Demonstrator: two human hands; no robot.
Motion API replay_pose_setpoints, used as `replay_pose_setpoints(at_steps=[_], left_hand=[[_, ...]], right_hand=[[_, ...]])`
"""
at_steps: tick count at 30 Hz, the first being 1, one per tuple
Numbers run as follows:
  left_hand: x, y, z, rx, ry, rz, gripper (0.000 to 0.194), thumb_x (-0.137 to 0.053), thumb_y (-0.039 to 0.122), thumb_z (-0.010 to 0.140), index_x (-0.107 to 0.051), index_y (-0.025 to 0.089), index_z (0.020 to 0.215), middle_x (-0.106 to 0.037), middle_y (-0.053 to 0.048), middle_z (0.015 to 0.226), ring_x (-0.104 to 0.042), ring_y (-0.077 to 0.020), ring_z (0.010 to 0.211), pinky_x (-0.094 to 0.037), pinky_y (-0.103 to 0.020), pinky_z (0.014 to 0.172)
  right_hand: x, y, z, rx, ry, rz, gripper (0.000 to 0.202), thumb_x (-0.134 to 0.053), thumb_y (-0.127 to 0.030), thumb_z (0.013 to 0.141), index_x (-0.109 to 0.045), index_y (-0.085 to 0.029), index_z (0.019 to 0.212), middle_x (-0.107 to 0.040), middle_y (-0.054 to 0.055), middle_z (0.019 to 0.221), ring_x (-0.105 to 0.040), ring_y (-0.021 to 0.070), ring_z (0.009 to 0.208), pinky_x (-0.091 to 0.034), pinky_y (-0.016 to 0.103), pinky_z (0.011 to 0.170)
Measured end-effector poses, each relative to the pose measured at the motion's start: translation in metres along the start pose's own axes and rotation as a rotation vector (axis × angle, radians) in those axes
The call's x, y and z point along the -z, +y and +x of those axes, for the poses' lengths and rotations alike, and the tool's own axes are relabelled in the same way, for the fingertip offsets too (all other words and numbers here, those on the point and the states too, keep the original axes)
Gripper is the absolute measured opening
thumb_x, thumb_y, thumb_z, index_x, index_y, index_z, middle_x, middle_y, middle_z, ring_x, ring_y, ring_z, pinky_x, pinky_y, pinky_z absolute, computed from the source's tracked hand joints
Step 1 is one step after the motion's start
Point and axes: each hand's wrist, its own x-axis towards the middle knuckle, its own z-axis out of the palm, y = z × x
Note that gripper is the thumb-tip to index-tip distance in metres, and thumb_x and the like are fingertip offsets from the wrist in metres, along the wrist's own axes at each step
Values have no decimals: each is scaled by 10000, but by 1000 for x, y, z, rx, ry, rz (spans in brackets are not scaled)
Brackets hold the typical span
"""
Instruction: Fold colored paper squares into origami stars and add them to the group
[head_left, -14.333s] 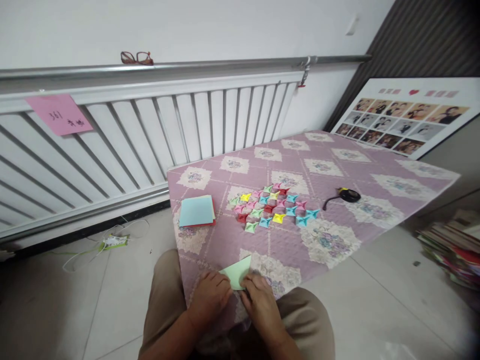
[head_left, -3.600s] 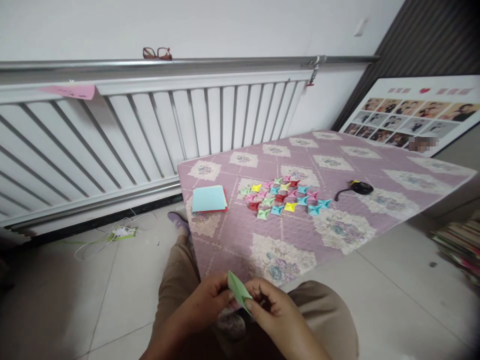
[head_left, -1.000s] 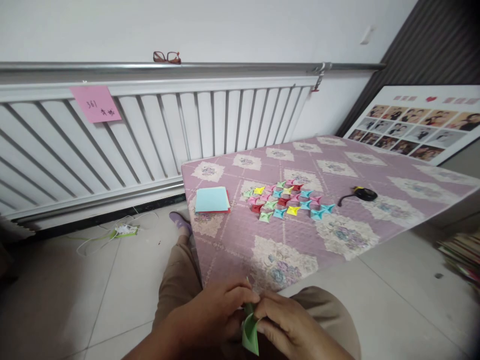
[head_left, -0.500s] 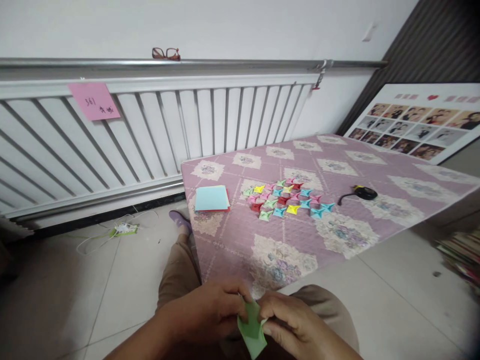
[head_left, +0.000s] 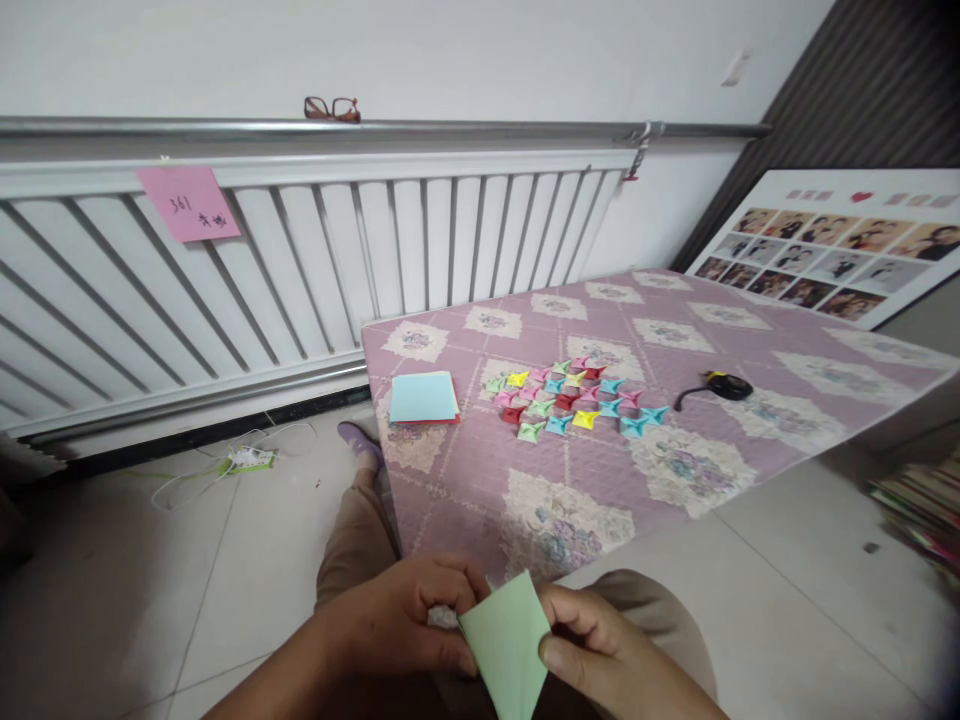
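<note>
A folded sheet of light green paper (head_left: 510, 645) is held up between my hands, just off the table's near edge and over my lap. My left hand (head_left: 427, 615) pinches its left side, thumb in front and fingers behind. At its right edge my right hand (head_left: 589, 640) grips it with the thumb pressed on the front face. Several small folded paper pieces (head_left: 565, 401) in red, yellow, green, pink and blue lie in rows on the table. To their left rests a stack of paper squares (head_left: 422, 398), light blue on top.
A patterned purple cloth (head_left: 465, 480) covers the table. A coiled black cable (head_left: 727, 387) lies on its right part. Behind stands a white radiator (head_left: 420, 235) with a pink note (head_left: 187, 203); glasses (head_left: 332, 108) sit on the pipe. A power strip (head_left: 251, 459) is on the floor.
The green paper has turned and flattened, so a broad diamond-shaped face now shows. My fingers have shifted to its left and right sides. The things on the table stay put.
</note>
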Motion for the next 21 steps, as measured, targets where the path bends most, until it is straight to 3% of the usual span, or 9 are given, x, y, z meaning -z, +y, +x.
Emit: replay_pose_setpoints(at_steps=[6,9,12,17,21], left_hand=[[-3,-20,-3,135,77,-322,308,-746,423,727,-631,140,763,-623,-47,838,-584,-147,765,-465,-255,700],[-7,-29,-6,280,-28,-488,391,-775,472,674,-638,134,814,-629,-36,738,-594,-136,647,-480,-245,606],[-6,-25,-5,375,-144,-550,493,-773,520,650,-667,130,932,-627,-41,764,-594,-129,614,-489,-238,581],[2,-6,4,419,-337,-487,669,-758,583,616,-652,148,1114,-623,-43,848,-588,-145,673,-494,-245,607],[5,0,11,440,-370,-464,684,-754,617,590,-665,137,1069,-617,-43,840,-580,-136,637,-482,-234,575]], right_hand=[[-13,17,7,-42,97,318,382,-639,-547,771,-574,-171,754,-526,-24,674,-488,102,631,-399,241,650],[-17,23,10,-37,69,376,372,-652,-529,770,-560,-170,734,-498,-36,643,-469,87,590,-396,231,631],[-18,23,12,-41,62,404,376,-669,-524,758,-556,-167,729,-495,-41,635,-467,80,579,-393,226,622],[-15,22,14,-54,8,403,375,-686,-511,749,-556,-160,725,-502,-47,607,-463,69,552,-380,214,595],[-14,24,16,-45,18,422,366,-684,-495,760,-533,-164,717,-486,-55,606,-449,60,547,-366,202,585]])
